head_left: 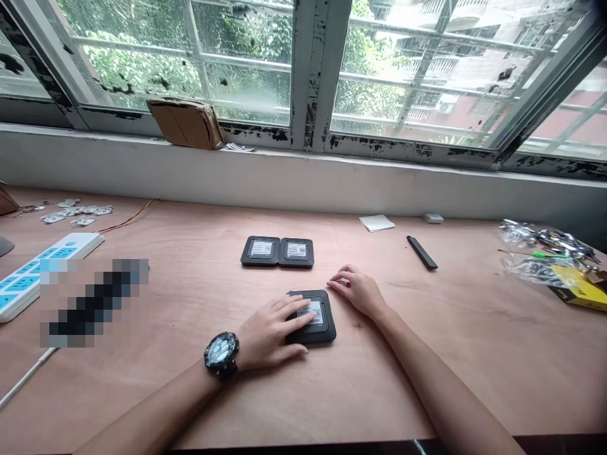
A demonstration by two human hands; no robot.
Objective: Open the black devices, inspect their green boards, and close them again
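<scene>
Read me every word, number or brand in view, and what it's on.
None can be read with certainty.
Label on the black case under the left hand: too small, partly covered.
Labels on the two rear black cases: too small.
Watch dial: too blurred.
Yellow box: dark print, illegible.

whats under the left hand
A flat black case with a pale label. The left hand covers much of the case's left side, so that part can't be seen.

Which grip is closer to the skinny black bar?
Right. The right grip is left of the black bar; the left grip is farther left, on a black case.
</scene>
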